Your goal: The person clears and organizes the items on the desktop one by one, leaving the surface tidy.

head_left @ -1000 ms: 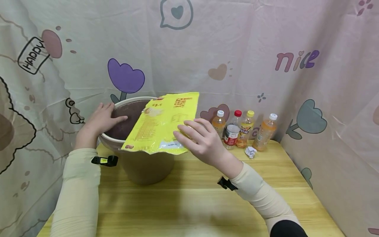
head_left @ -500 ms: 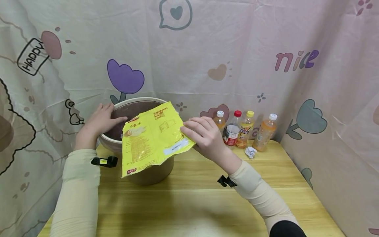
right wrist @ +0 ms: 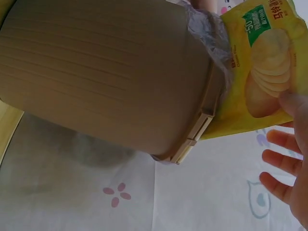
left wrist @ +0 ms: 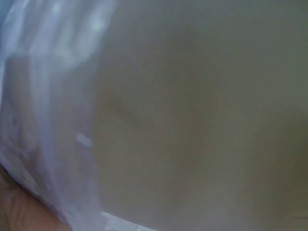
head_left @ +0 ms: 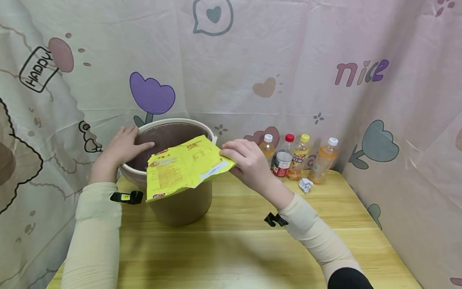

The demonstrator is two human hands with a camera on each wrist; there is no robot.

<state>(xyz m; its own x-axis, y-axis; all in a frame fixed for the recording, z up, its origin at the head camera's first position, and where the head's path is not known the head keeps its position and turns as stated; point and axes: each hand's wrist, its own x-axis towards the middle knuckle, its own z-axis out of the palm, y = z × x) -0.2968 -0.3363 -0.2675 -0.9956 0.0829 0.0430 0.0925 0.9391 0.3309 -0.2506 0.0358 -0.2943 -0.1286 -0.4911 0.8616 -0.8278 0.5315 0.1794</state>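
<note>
My right hand (head_left: 249,162) pinches a yellow potato chip bag (head_left: 177,166) by its right edge. The bag looks flat, with a torn-looking front edge, and slants over the front of a brown trash can (head_left: 184,210), covering part of its mouth. In the right wrist view, the bag's underside shows pictured potato slices, and the other fingers (right wrist: 281,161) spread below it. My left hand (head_left: 120,150) rests on the left of the can's pale rim, its fingers extended and the thumb over the opening. A thin clear liner (right wrist: 209,31) overhangs the rim.
Behind my right hand, several capped bottles stand by the printed curtain (head_left: 223,72), among them one with a red cap (head_left: 285,156) and an orange one (head_left: 323,160). A crumpled silvery ball (head_left: 305,185) lies before them on the wooden table (head_left: 252,257).
The chip bag first swung down and toward me over the can's front, uncovering more of the mouth, then its front edge rose slightly. The right hand shifted slightly; the left stayed at the rim.
</note>
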